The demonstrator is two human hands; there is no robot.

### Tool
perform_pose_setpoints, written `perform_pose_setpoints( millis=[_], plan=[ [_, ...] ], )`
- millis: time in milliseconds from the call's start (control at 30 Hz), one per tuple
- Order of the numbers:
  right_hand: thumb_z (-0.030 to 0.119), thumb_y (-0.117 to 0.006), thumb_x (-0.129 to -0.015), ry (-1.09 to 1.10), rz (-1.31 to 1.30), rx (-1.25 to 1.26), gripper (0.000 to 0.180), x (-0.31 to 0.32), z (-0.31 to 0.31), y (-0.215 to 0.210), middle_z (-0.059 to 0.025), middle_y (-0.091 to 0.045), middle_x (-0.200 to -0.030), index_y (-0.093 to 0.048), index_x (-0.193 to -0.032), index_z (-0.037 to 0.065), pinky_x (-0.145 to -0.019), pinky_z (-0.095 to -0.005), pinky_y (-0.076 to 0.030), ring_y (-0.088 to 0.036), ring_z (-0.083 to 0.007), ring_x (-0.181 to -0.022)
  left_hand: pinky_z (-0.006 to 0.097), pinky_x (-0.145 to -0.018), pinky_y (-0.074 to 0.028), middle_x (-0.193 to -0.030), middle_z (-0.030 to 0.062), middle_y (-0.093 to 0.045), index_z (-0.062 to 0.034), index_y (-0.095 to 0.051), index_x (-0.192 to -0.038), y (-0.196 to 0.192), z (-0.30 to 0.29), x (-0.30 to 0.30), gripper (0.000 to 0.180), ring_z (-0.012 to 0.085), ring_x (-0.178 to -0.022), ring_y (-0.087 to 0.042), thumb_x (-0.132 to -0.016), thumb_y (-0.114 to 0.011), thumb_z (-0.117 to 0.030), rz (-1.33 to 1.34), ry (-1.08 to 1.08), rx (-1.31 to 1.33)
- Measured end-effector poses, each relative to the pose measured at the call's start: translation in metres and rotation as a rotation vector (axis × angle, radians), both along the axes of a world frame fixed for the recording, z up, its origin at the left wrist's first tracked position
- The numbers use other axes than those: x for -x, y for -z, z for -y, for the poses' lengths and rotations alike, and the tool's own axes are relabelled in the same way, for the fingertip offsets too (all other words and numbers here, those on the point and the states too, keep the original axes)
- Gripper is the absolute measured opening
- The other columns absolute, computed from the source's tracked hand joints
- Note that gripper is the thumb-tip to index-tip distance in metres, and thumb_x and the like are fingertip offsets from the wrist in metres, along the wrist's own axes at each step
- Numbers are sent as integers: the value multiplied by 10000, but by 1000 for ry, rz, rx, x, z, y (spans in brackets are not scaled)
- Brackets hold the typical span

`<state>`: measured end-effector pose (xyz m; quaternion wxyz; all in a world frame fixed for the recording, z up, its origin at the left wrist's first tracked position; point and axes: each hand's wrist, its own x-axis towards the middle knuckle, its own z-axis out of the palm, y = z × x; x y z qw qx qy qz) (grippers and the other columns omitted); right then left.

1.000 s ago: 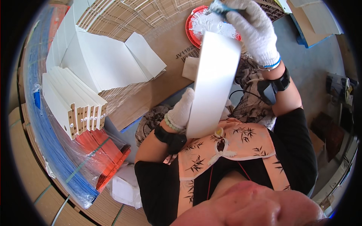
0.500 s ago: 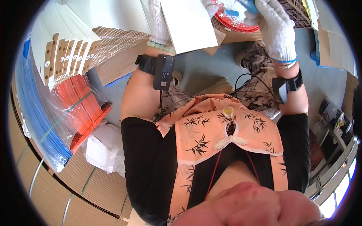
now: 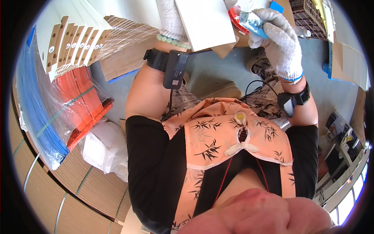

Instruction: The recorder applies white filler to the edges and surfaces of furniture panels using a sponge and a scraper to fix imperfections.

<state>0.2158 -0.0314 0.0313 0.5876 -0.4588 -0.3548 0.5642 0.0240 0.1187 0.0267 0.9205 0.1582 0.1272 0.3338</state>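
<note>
My left hand (image 3: pixel 171 19), in a white knitted glove, is at the top beside a plain white board (image 3: pixel 206 23). The hand reaches under the board, and a bit of glove shows past its far right edge. Most of its fingers are hidden. My right hand (image 3: pixel 277 43), also gloved, is closed round a flat blue piece (image 3: pixel 253 24) smeared with white residue; its exact kind is unclear. That piece is right of the board, over the rim of a red round tray (image 3: pixel 236 17). A second small blue piece (image 3: pixel 276 7) lies beyond my fingers.
White drilled panels (image 3: pixel 74 43) stand in a row at the left. Below them are wrapped red parts (image 3: pixel 80 97) and blue strips (image 3: pixel 39 113). Strapped cardboard stacks (image 3: pixel 93 191) fill the lower left. A brown crate (image 3: pixel 307 17) stands at the upper right.
My right hand has drawn back from over the tray, bringing the blue piece into clearer view. The board and my left hand appear slightly further right, as the whole view has shifted.
</note>
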Motion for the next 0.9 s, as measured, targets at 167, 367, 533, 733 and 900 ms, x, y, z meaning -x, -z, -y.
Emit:
perform_pose_setpoints(
  millis=[167,367,533,733,900],
  plan=[
    [197,-554,-1000,-14,-12,-29,383,0,0,0,-132,-699,-965,-595,-1309,-24,-772,-348,-572,-680,-231,-835,414,-794,-587,-1035,126,-654,-54,-586,-1212,-4,6,-2,793,261,-884,-667,-930,-465,-785,-65,-14,-20],
    [175,-554,-997,110,-64,-149,390,-44,-1,1,-161,-704,-1101,-568,-1326,-33,-861,-365,-567,-688,-240,-928,258,-617,-518,-889,12,-613,-84,-587,-1157,11,17,-9,445,140,-720,-613,-1059,-505,-510,-458,-210,-205],
    [221,-535,-1014,276,-15,-249,382,-68,-4,-17,-156,-703,-1148,-615,-1288,-32,-823,-347,-554,-672,-218,-926,308,-747,-594,-922,97,-683,-4,-591,-1157,12,31,-6,346,184,-884,-686,-1003,-670,-304,-466,-208,-444],
    [165,-657,-968,419,-33,-375,244,-44,-16,-39,-86,-668,-1054,-626,-1145,0,-741,-279,-519,-629,-168,-856,310,-782,-588,-1082,115,-667,13,-558,-1169,25,43,0,281,187,-914,-697,-980,-693,-145,-590,-103,-612],
    [167,-620,-998,484,6,-336,241,-50,-17,-40,-83,-697,-1003,-629,-1172,0,-735,-280,-525,-645,-167,-820,358,-784,-539,-988,122,-655,10,-565,-1189,30,56,4,312,214,-864,-658,-945,-713,-115,-708,-70,-944]
  ],
)
